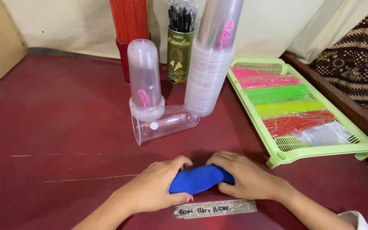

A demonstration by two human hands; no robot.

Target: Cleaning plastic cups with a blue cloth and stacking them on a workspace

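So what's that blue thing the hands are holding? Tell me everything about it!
The blue thing looks like a soft, fuzzy cloth or sponge, bright blue, bunched into a fat roll. It lies sideways on the dark red table, just above a strip of grey tape. The left hand wraps its left end and the right hand covers its right end, so only the middle shows.
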